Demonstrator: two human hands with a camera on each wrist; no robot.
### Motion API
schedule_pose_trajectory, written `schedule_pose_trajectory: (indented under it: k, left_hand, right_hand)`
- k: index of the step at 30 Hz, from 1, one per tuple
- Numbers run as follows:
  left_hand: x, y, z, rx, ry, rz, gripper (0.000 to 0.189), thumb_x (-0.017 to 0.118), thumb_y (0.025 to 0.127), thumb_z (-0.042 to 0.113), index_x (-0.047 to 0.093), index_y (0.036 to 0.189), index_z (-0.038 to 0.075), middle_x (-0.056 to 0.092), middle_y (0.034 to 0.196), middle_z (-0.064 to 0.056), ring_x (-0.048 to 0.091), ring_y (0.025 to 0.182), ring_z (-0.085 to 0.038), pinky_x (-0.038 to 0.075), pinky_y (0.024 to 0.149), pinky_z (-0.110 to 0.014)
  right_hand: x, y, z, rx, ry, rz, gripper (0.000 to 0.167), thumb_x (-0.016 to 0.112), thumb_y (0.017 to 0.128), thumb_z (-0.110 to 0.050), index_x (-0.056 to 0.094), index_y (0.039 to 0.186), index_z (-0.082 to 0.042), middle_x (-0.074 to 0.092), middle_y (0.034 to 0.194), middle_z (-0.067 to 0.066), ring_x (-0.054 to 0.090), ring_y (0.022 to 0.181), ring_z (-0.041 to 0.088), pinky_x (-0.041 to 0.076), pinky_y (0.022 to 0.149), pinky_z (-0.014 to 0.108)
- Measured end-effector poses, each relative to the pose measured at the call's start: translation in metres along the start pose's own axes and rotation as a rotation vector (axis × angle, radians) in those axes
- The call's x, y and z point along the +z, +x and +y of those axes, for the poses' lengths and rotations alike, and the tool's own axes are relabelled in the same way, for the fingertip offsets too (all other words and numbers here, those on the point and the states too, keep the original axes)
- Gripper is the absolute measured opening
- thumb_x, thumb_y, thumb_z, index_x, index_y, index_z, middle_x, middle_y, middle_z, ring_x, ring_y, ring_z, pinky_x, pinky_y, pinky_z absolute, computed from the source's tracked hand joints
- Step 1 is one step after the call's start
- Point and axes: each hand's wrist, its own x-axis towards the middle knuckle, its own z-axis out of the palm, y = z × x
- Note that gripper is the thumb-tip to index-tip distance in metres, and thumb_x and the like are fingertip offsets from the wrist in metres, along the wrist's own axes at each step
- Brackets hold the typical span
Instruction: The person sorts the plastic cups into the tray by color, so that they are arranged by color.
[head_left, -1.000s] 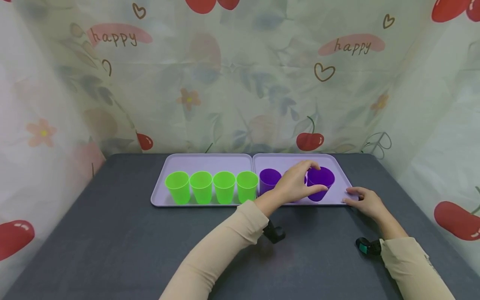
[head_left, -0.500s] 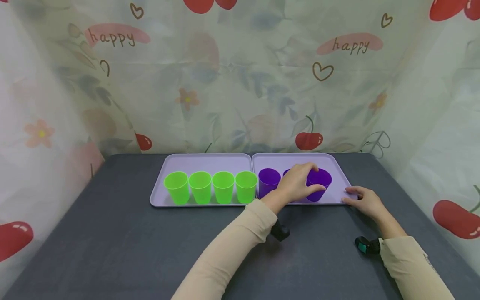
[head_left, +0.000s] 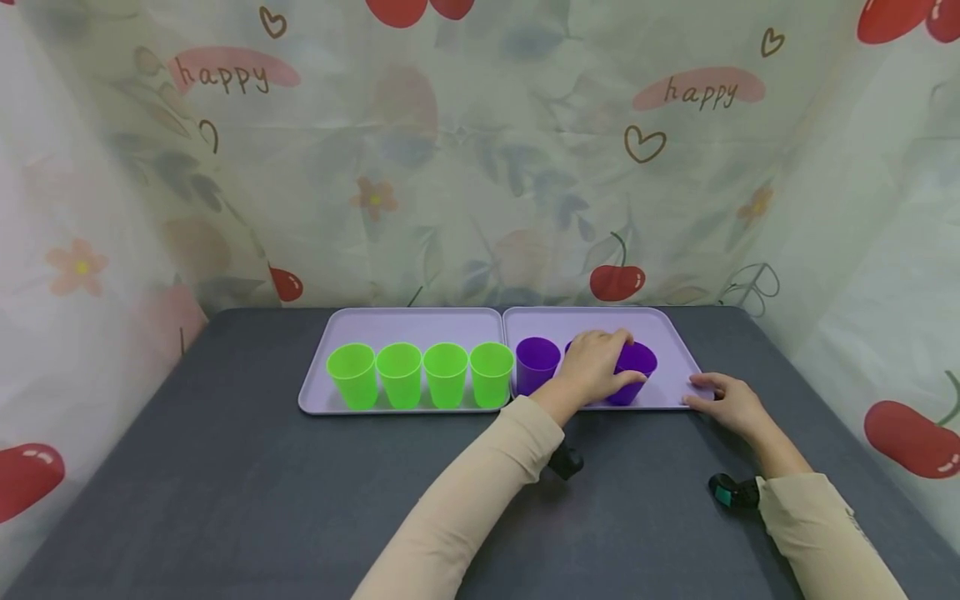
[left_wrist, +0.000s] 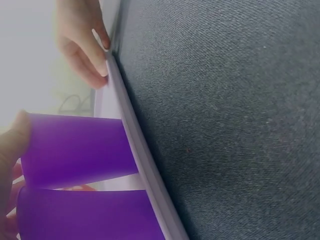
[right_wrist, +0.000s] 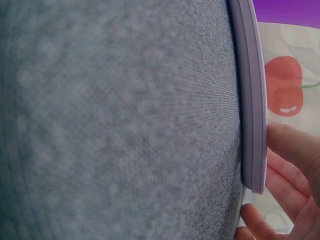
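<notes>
Near its rim, my left hand (head_left: 596, 367) grips a purple cup (head_left: 637, 360) at the front of the right-hand lilac tray (head_left: 663, 333). In the left wrist view, the thumb lies on the gripped cup (left_wrist: 75, 150), and a neighbouring purple cup (left_wrist: 90, 215) stands close beside it. That neighbour is mostly hidden behind my left hand in the head view. Another purple cup (head_left: 537, 367) stands at this tray's left end. My right hand (head_left: 731, 404) holds the tray's front right corner, its thumb on the rim (right_wrist: 256, 125) in the right wrist view.
A second lilac tray (head_left: 412, 323) adjoins on the left, with a row of several green cups (head_left: 400, 375) along its front. Both trays lie on a dark grey tabletop (head_left: 262, 500). Behind hangs a patterned curtain (head_left: 480, 192) with cherries and hearts.
My left hand and the purple cup in it have shifted slightly left, toward the neighbouring purple cup. The right hand stays at the tray corner.
</notes>
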Motion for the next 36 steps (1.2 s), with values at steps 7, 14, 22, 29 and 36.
schedule_pose_trajectory:
  k: [7,14,22,29,36]
  left_hand:
    - [-0.005,0.0,-0.003,-0.005,-0.005,-0.025,0.062,0.059,0.083,0.057,0.046,0.132,0.021,0.06,0.129,0.004,0.051,0.124,-0.014,0.035,0.112,-0.031]
    - [-0.014,-0.006,-0.016,0.047,-0.112,0.03,0.061,0.063,0.082,0.053,0.051,0.13,0.018,0.06,0.127,0.004,0.055,0.12,-0.012,0.041,0.106,-0.027]
    - [-0.036,-0.037,-0.035,0.142,-0.374,0.067,0.046,0.066,0.086,0.036,0.056,0.124,0.011,0.061,0.124,0.0,0.053,0.122,-0.014,0.04,0.107,-0.024]
    - [-0.052,-0.078,-0.054,0.207,-0.548,0.086,0.036,0.067,0.086,0.024,0.06,0.117,0.006,0.063,0.119,-0.007,0.056,0.117,-0.019,0.044,0.104,-0.03]
    - [-0.061,-0.128,-0.086,0.208,-0.568,0.118,0.03,0.067,0.085,0.018,0.062,0.112,0.004,0.065,0.112,-0.009,0.059,0.111,-0.022,0.047,0.1,-0.034]
  right_hand:
    - [0.0,0.001,-0.001,-0.013,-0.005,0.012,0.055,0.062,0.089,-0.03,0.049,0.125,0.01,0.042,0.132,0.038,0.042,0.118,0.055,0.038,0.097,0.063]
    - [-0.001,0.001,-0.001,0.001,-0.001,-0.005,0.056,0.06,0.09,-0.031,0.048,0.126,0.01,0.039,0.134,0.038,0.04,0.119,0.056,0.037,0.098,0.064]
    - [-0.001,0.002,0.0,0.001,-0.01,-0.013,0.057,0.06,0.09,-0.032,0.048,0.126,0.01,0.04,0.133,0.038,0.04,0.118,0.055,0.037,0.097,0.064]
    - [0.0,0.003,-0.001,-0.025,-0.033,0.003,0.054,0.061,0.09,-0.03,0.05,0.124,0.01,0.044,0.13,0.037,0.044,0.115,0.055,0.039,0.095,0.064]
    - [0.002,0.004,-0.002,-0.05,-0.083,0.051,0.052,0.064,0.088,-0.028,0.052,0.123,0.009,0.049,0.126,0.036,0.048,0.112,0.053,0.041,0.092,0.062]
